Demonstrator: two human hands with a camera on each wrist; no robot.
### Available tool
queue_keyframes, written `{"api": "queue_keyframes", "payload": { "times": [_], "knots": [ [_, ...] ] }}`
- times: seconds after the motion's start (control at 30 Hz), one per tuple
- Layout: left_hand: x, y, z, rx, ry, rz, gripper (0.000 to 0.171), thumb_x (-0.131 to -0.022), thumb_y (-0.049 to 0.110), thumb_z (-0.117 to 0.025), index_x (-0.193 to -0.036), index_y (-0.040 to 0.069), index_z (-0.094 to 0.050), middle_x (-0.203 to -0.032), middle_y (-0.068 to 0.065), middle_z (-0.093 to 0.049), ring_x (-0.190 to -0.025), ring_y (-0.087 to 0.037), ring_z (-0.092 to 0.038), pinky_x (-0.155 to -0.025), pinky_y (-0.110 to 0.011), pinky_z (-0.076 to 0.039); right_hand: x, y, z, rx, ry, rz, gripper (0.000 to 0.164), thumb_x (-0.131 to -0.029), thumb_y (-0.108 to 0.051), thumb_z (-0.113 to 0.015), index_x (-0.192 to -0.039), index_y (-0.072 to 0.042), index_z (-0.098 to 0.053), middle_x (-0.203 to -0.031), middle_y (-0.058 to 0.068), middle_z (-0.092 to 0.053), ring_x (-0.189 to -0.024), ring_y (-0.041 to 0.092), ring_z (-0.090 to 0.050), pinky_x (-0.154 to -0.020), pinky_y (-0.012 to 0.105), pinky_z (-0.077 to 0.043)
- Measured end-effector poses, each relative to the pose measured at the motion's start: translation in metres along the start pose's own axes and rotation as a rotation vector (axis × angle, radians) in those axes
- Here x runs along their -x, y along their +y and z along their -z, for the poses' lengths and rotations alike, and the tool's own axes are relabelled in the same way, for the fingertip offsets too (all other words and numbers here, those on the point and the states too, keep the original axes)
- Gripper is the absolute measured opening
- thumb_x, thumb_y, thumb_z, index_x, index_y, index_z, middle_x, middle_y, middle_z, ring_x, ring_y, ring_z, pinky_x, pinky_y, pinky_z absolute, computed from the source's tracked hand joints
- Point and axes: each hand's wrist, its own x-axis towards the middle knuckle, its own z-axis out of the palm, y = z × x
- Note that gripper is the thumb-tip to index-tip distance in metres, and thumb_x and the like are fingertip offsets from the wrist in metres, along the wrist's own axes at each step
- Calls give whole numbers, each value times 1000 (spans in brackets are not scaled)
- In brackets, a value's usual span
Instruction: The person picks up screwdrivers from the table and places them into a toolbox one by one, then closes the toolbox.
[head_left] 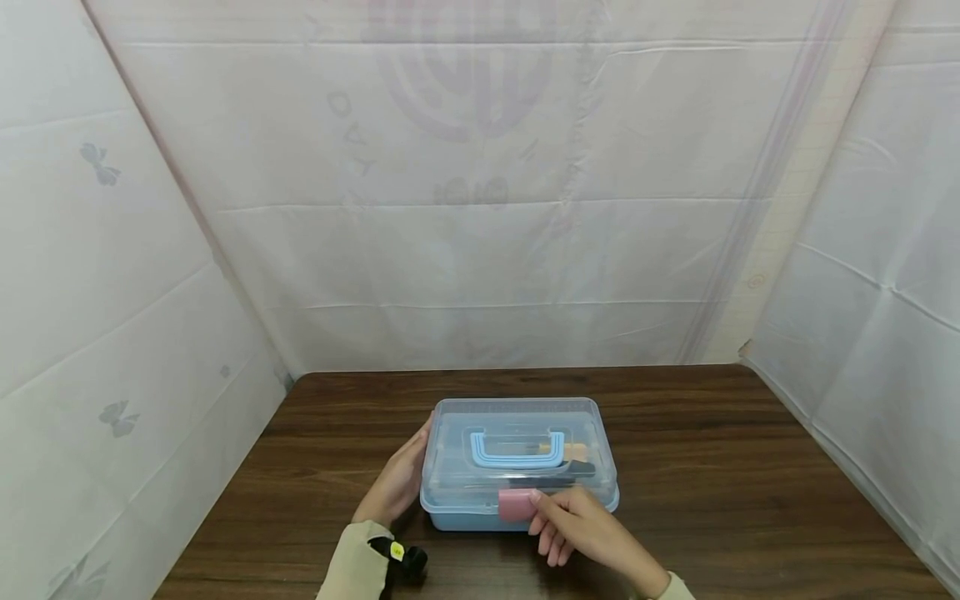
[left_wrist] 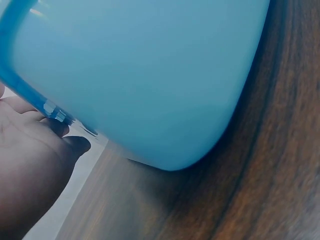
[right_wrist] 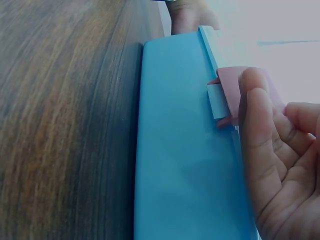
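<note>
A light blue plastic storage box (head_left: pixel 459 521) with a clear lid (head_left: pixel 457 429) sits on the table, lid down. A pale blue carry handle (head_left: pixel 517 461) lies folded on the lid. My right hand (head_left: pixel 581 525) is at the box's front, pinching the pink latch (head_left: pixel 515 505) between thumb and fingers. In the right wrist view the latch (right_wrist: pixel 231 87) is swung outward from the box wall (right_wrist: pixel 175 130). Along the box's left side rests my left hand (head_left: pixel 401 479), its fingers extended against the rim. The left wrist view has that hand (left_wrist: pixel 35 155) beside the blue wall (left_wrist: pixel 150 80).
Through the lid show a tan item (head_left: pixel 576 452) and a dark item (head_left: pixel 577 469). Brown wood-grain table (head_left: pixel 697 467) surrounds the box. Pale cloth sheets hang behind (head_left: pixel 465 267) and at both sides. A black strap (head_left: pixel 397 554) circles my left wrist.
</note>
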Motion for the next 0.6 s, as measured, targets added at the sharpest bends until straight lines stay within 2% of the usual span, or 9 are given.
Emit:
{"api": "queue_keyframes", "payload": {
  "times": [0.43, 0.6],
  "knots": [
    [1, 3, -2, -12, -13, 1, 70, -102, 50, -32, -156, 16, -5, -164, -2, 3, -150, -24, 10, -120, -52, 5, 1, 2, -1, -18, -11, 11, 56, -103, -35, -41, -83, 11, -67, -64, 14, -68, -48, 8, -61, -44, 32, -55],
    [2, 3, -2, -9, -15, 0, 69, -102, 50, -32, -156, 16, -6, -164, -1, 2, -150, -23, 10, -120, -52, 4, 2, 6, -3, -14, -6, 11, 56, -103, -33, -42, -81, 13, -66, -63, 17, -67, -47, 8, -61, -44, 34, -55]
  ]
}}
